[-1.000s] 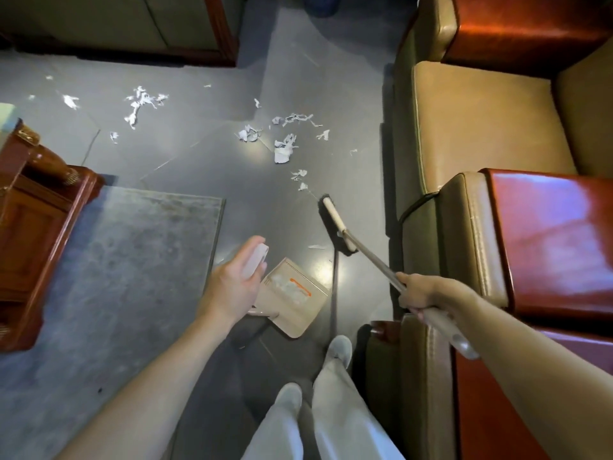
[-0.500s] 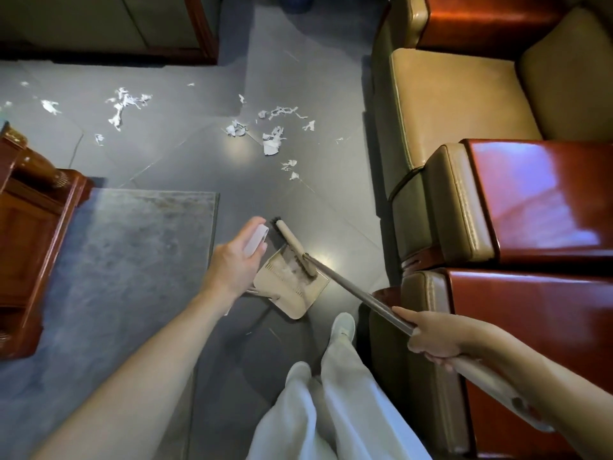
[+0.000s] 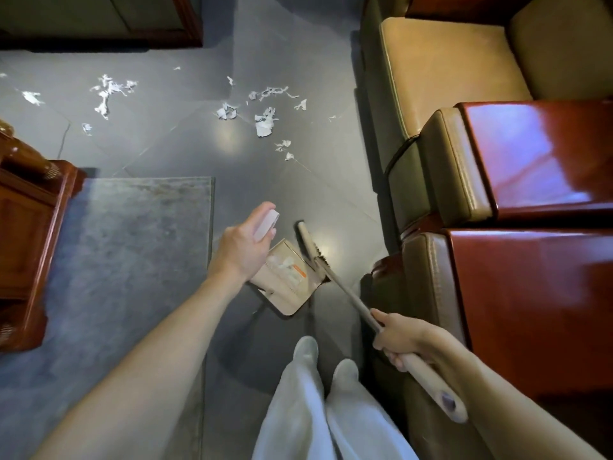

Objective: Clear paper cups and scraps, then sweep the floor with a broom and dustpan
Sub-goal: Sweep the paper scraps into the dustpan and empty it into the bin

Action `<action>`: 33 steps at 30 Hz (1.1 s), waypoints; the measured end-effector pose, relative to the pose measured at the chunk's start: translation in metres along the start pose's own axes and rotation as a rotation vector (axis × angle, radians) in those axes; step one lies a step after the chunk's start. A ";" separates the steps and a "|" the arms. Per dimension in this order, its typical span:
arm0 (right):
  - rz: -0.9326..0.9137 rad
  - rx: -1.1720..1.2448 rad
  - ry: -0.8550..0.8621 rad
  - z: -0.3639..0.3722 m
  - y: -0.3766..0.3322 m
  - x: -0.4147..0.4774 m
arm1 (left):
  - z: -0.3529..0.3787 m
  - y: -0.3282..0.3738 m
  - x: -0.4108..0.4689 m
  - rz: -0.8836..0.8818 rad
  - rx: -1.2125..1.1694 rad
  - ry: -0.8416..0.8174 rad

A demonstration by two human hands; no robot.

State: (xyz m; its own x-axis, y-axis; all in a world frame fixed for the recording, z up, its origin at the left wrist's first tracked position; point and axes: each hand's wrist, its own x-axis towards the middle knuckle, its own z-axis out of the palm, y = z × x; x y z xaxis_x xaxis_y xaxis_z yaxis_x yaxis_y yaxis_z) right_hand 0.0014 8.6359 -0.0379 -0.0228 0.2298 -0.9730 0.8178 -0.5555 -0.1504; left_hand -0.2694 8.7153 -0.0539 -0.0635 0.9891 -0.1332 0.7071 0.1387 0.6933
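Gripping the upright handle (image 3: 265, 224) of the one dustpan (image 3: 292, 293), your left hand (image 3: 238, 250) curls round it just off the right edge of the rug (image 3: 132, 244). The pan sits on the grey floor (image 3: 185, 144) right below that hand, with a few white bits inside. Your right hand (image 3: 398, 336) wraps round the shaft of the one broom (image 3: 346, 290), low on the right beside the leather seating (image 3: 441, 180). The broom head (image 3: 306, 242) lies along the pan's right-hand edge, between your two hands.

You have about a dozen paper scraps (image 3: 265, 122) on the floor, in two loose groups. Roughly eight lie ahead of the dustpan toward the far middle of the floor, and some five (image 3: 106, 94) lie off to the far left. All are well beyond both hands, and the nearest ones are apart from the broom head.

One wooden cabinet (image 3: 26, 227) stands at the rug's left edge. Your two feet (image 3: 306, 350) are planted just behind the pan.
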 end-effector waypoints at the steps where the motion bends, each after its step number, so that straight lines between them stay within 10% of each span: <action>1: -0.015 0.004 -0.006 0.006 0.000 -0.001 | 0.002 0.001 -0.005 -0.003 -0.021 -0.003; 7: -0.047 0.304 -0.102 0.010 0.039 -0.035 | 0.011 0.011 -0.061 0.057 -0.022 0.000; 33: -0.199 -0.424 0.092 0.215 0.019 -0.043 | -0.072 -0.134 -0.384 -0.327 -0.123 0.357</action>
State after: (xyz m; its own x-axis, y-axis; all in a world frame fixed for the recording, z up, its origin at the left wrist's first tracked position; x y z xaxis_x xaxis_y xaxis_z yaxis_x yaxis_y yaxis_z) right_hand -0.1058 8.4440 -0.0362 -0.1678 0.3792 -0.9100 0.9657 -0.1224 -0.2291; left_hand -0.3908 8.3209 -0.0450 -0.5204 0.8453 -0.1212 0.5230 0.4277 0.7373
